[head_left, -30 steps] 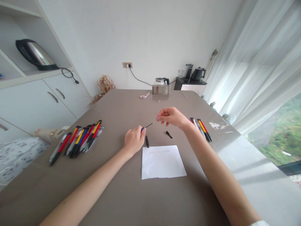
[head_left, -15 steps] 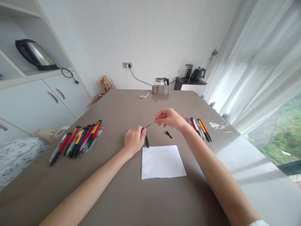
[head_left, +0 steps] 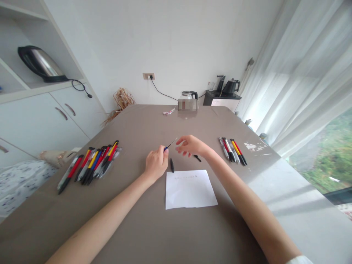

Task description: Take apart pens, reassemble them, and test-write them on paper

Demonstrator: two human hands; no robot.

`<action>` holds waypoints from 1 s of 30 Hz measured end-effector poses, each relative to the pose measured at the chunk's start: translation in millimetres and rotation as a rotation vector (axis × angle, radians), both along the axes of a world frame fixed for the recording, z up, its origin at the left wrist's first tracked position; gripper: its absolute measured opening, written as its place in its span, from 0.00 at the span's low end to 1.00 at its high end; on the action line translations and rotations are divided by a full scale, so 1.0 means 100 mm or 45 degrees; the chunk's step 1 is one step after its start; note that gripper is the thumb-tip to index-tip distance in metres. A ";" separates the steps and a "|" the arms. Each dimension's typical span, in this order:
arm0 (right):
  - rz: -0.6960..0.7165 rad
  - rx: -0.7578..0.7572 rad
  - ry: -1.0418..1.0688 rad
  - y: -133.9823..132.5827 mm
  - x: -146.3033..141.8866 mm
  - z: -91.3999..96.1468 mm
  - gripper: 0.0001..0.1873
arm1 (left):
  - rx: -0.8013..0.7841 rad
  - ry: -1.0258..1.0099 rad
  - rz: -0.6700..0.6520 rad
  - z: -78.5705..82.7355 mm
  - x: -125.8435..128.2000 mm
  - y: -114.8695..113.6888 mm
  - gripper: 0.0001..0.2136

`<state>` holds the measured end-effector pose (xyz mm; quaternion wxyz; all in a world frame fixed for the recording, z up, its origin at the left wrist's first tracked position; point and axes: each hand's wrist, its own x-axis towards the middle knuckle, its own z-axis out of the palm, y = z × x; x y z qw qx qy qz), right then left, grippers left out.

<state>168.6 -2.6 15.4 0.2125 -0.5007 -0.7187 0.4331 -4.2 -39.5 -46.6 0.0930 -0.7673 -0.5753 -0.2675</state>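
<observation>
My left hand (head_left: 157,161) is closed around a pen (head_left: 165,149), of which a bit of blue barrel shows. A thin dark refill (head_left: 172,142) juts up and to the right from it. Just beyond the refill's tip, my right hand (head_left: 190,145) is raised with its fingers apart and nothing visible in them. A black pen part (head_left: 172,165) lies below my left hand, touching or close to the paper's upper edge. Partly covered by my right hand is another small black piece (head_left: 197,158). A white sheet of paper (head_left: 191,192) with faint writing lies in front.
Several red, yellow, blue and clear pens (head_left: 92,165) lie in a pile on the left of the brown table (head_left: 132,227). A smaller group of pens (head_left: 233,151) lies on the right. A glass kettle (head_left: 187,95) stands at the far edge.
My right hand has opened from a pinch at the refill's tip and come slightly lower and left. The refill now points up more steeply. My left hand has shifted slightly left.
</observation>
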 end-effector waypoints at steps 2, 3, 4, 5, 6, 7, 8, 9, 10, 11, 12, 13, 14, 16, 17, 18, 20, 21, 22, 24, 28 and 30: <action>0.027 0.025 -0.187 -0.02 -0.09 -0.07 0.10 | 0.005 -0.023 -0.010 -0.01 0.00 0.00 0.12; 0.041 0.058 -0.291 -0.03 -0.14 -0.11 0.11 | 0.005 -0.036 -0.015 -0.01 -0.01 0.01 0.12; 0.055 0.105 -0.399 -0.05 -0.20 -0.15 0.12 | 0.003 -0.051 -0.021 -0.01 -0.01 0.01 0.12; 0.065 0.163 -0.508 -0.08 -0.25 -0.18 0.14 | 0.001 -0.066 -0.026 -0.01 -0.01 0.01 0.12; 0.068 0.230 -0.605 -0.10 -0.30 -0.21 0.15 | -0.001 -0.080 -0.031 -0.01 -0.01 0.01 0.12; 0.069 0.286 -0.679 -0.12 -0.34 -0.24 0.16 | -0.001 -0.091 -0.034 -0.02 -0.01 0.01 0.12; 0.075 0.320 -0.737 -0.14 -0.38 -0.26 0.16 | 0.000 -0.098 -0.037 -0.02 -0.01 0.01 0.12; 0.081 0.341 -0.777 -0.16 -0.40 -0.28 0.16 | 0.003 -0.101 -0.040 -0.02 -0.01 0.01 0.12; 0.091 0.344 -0.801 -0.17 -0.42 -0.29 0.15 | 0.006 -0.103 -0.044 -0.02 -0.01 0.01 0.12; 0.102 0.336 -0.814 -0.18 -0.42 -0.30 0.15 | 0.007 -0.104 -0.047 -0.02 -0.01 0.01 0.12; 0.111 0.324 -0.814 -0.17 -0.42 -0.30 0.14 | 0.009 -0.105 -0.050 -0.02 -0.01 0.01 0.12; 0.117 0.308 -0.805 -0.17 -0.41 -0.31 0.12 | 0.009 -0.106 -0.052 -0.02 -0.01 0.01 0.12; 0.117 0.288 -0.783 -0.15 -0.39 -0.30 0.11 | 0.007 -0.106 -0.054 -0.02 -0.01 0.01 0.12; 0.097 0.232 -0.699 -0.11 -0.34 -0.28 0.09 | 0.002 -0.103 -0.055 -0.02 -0.01 0.01 0.12; 0.069 0.201 -0.631 -0.08 -0.30 -0.26 0.10 | 0.001 -0.101 -0.054 -0.02 -0.01 0.01 0.12; 0.034 0.166 -0.546 -0.06 -0.26 -0.23 0.11 | -0.001 -0.100 -0.053 -0.02 -0.01 0.01 0.12; -0.099 0.168 -0.302 0.00 -0.16 -0.16 0.11 | -0.006 -0.097 -0.045 -0.02 -0.01 0.00 0.12; -0.199 0.205 -0.160 0.02 -0.11 -0.11 0.10 | -0.010 -0.094 -0.041 -0.02 -0.01 0.00 0.12; -0.301 0.247 -0.021 0.04 -0.05 -0.06 0.08 | -0.014 -0.091 -0.036 -0.02 -0.01 0.00 0.12; -0.437 0.321 0.231 0.07 0.05 0.04 0.07 | -0.019 -0.085 -0.032 -0.02 -0.01 0.00 0.13; -0.484 0.361 0.447 0.06 0.14 0.17 0.08 | -0.021 -0.061 -0.029 -0.02 -0.01 0.00 0.13; -0.459 0.356 0.461 0.04 0.13 0.18 0.08 | -0.021 -0.041 -0.024 -0.02 0.00 -0.01 0.13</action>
